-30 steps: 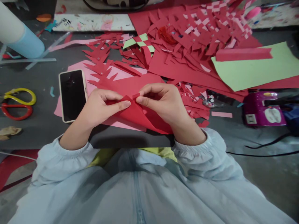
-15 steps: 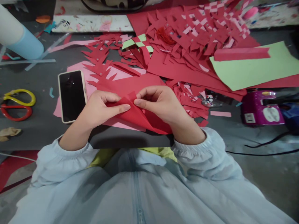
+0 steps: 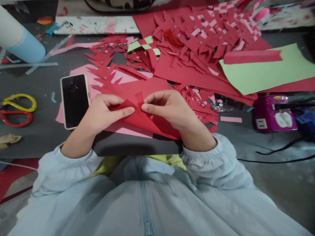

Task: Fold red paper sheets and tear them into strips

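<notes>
Between my hands is a sheet of red paper, bent over into a loose fold with its near edge raised off the table. My left hand pinches it on the left, thumb on top. On the right, the thumb and forefinger of my right hand are closed on the paper beside a small upright corner. Under it lie more red paper and a pink sheet. A phone with a dark screen rests just left of my left hand.
Red and pink woven paper pieces and scraps cover the back. Green paper lies at the right, near a purple device. Scissors with yellow and red handles and a white and blue bottle are at the left.
My left hand has shifted slightly left along the paper, its thumb a little farther from my right hand. The right hand keeps its pinch nearly in place.
</notes>
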`<state>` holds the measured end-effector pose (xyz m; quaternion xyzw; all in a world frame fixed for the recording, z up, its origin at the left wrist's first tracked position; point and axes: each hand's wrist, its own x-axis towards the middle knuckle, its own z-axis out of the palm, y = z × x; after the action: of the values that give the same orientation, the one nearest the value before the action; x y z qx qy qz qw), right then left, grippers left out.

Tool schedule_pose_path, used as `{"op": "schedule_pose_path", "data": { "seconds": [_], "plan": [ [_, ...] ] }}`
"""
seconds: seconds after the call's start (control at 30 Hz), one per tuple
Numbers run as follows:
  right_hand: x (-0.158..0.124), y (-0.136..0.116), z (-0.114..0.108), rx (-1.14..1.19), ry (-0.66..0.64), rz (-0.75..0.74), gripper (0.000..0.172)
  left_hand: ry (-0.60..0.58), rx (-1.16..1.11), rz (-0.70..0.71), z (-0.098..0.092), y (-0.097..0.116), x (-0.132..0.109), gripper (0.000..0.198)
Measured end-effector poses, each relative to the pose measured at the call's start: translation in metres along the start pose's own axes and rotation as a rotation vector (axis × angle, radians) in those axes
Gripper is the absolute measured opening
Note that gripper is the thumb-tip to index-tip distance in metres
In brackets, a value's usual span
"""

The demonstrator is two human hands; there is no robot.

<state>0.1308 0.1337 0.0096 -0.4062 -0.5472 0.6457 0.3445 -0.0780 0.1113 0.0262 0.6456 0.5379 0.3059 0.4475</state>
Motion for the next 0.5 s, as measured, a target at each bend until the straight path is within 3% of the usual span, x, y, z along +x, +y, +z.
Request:
{"op": "schedule_pose_path", "data": {
  "seconds": [0.23,0.5],
  "plan": [
    [0.0004,0.0001,-0.0016,-0.056,0.005,0.000,0.033,-0.094,-0.037,-0.105,-0.0001,0.0037,-0.0027,0.029],
    [-0.0016,-0.0024,0.0000,-0.047,0.061,-0.023,0.035,-0.035,-0.002,-0.070,-0.0002,0.0046,-0.0031,0.029]
  ]
}}
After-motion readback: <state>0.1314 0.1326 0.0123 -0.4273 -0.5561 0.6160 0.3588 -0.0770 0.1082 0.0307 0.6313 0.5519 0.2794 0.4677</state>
